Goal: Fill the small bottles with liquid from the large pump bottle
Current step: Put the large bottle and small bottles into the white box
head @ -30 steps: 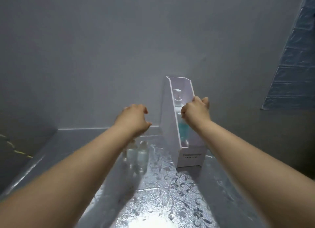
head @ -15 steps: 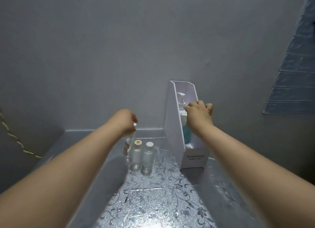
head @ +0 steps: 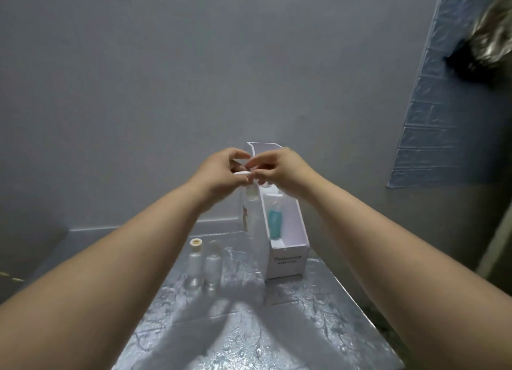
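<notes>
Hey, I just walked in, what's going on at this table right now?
A person holds a small clear bottle up in the air, in front of the white box. The left hand grips it near the neck, and the right hand pinches its white cap, apparently to unscrew it. Two other small bottles stand on the table. The teal pump bottle sits untouched inside the box.
</notes>
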Tool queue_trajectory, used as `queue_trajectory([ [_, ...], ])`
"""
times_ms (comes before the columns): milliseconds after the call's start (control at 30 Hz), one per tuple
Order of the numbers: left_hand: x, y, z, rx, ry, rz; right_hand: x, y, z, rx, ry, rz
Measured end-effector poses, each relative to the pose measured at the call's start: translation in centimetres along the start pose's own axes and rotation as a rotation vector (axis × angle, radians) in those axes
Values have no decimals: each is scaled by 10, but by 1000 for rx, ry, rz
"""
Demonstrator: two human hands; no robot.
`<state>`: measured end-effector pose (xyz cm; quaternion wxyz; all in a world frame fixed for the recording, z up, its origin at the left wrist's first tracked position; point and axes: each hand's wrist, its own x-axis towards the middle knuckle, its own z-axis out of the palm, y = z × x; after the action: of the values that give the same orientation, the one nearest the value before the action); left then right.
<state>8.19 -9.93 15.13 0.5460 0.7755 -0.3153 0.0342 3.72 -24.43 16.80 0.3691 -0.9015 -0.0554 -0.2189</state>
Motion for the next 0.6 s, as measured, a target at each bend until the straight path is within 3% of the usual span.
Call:
queue_trajectory([
  [133, 4, 11, 22, -291, -61, -67, -6, 5, -23, -113, 39, 9],
  [300, 9, 11, 48, -372, -62, -89, -8, 18, -34, -387, 40, 51],
  [433, 9, -14, 62, -77, 54, -139, -4, 36, -27, -629, 51, 69],
  [600, -6, -39, 84, 278, -38, -248, 0, 64, 0, -883, 47, 152],
])
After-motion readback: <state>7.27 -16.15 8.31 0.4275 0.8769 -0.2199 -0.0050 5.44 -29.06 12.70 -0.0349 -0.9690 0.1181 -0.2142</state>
